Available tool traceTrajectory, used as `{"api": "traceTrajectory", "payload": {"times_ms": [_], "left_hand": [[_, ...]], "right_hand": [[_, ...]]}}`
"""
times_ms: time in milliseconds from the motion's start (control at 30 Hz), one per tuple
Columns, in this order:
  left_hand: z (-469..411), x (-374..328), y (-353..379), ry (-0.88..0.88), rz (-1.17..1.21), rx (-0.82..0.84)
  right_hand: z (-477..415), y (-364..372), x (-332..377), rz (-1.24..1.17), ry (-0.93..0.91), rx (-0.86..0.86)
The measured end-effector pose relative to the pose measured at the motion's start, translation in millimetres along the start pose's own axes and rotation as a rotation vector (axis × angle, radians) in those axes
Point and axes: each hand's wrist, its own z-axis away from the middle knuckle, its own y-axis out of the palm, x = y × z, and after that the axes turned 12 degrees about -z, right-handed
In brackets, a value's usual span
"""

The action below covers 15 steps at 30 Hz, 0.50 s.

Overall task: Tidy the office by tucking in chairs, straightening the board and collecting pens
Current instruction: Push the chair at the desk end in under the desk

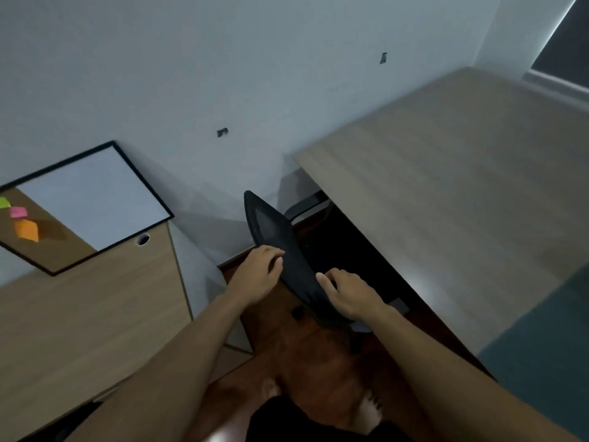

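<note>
A black mesh office chair [274,231] stands at the edge of the wooden desk [446,193] on the right, its seat hidden under the desktop. My left hand [258,272] rests on the left side of the backrest's top edge, fingers curled over it. On the right side of that edge my right hand [347,295] grips the backrest. A black-framed board [95,199], part whiteboard and part cork with coloured sticky notes [22,218], leans tilted against the wall on the left desk. No pens are in view.
A second wooden desk [95,314] with a cable hole fills the left side. Between the two desks runs a narrow strip of dark red-brown floor [302,355] where my bare feet stand. The white wall [223,74] is close behind the chair.
</note>
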Motion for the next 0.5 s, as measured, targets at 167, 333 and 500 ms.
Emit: {"api": "traceTrajectory", "payload": {"times_ms": [167,333,500], "left_hand": [[-59.7,30.3,2.1,0.168,-0.062,0.102],[-113.5,58.7,2.4,0.433,-0.200,0.318],[-152.2,79.4,17.9,0.736,-0.478,0.281]], "right_hand": [[-33.3,21.4,9.9,-0.023,0.049,-0.047],[-54.8,51.3,29.4,-0.112,0.181,-0.108],[-77.7,95.6,51.4,-0.280,0.316,-0.213]]}}
